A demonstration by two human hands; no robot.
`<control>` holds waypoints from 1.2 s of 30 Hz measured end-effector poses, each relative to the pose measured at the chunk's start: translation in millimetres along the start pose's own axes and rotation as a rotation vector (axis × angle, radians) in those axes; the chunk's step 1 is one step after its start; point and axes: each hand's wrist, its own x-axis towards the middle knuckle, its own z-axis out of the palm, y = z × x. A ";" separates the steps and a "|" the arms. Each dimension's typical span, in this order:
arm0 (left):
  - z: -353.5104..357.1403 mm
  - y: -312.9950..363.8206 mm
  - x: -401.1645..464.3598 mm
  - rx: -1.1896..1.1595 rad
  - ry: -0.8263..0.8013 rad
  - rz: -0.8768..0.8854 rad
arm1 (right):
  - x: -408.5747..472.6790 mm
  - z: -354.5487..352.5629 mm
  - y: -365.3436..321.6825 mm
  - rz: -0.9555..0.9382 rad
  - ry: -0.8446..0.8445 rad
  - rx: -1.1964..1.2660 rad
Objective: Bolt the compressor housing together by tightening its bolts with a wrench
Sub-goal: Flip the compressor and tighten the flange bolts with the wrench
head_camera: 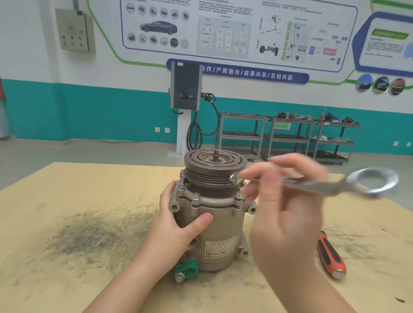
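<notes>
Compressor (217,220) stands upright mid-bench (51,219), pulley up, prob so the flange bolts (195,195) face up w/ room to get at them. Left hand (174,224) is wrapped round the housing, thumb across the front, steadying it imo. Right hand (287,197) is blurry, fingers curled round the wrench (319,185) shank, its small end near the right-side bolt, ring end sticking out right. Red screwdriver (331,257) lies off to the right.

compressor housing (217,226): grey metal, upright on table | bolts (195,195): seated in flange | wrench (324,185): silver, raised, blurred
</notes>
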 end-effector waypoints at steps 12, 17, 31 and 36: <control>0.4 4.0 -0.9 -0.025 -0.016 -0.008 | 23.2 -35.0 43.2 1.047 0.216 0.728; -0.7 -2.3 1.9 0.014 -0.020 -0.008 | -8.3 -33.8 31.2 0.542 0.133 0.414; -1.9 -3.0 5.6 0.079 0.002 0.003 | -10.5 21.7 -3.7 0.058 -0.114 -0.134; -2.0 -4.0 5.9 0.029 -0.041 0.021 | 11.4 -15.2 6.8 0.636 0.258 0.280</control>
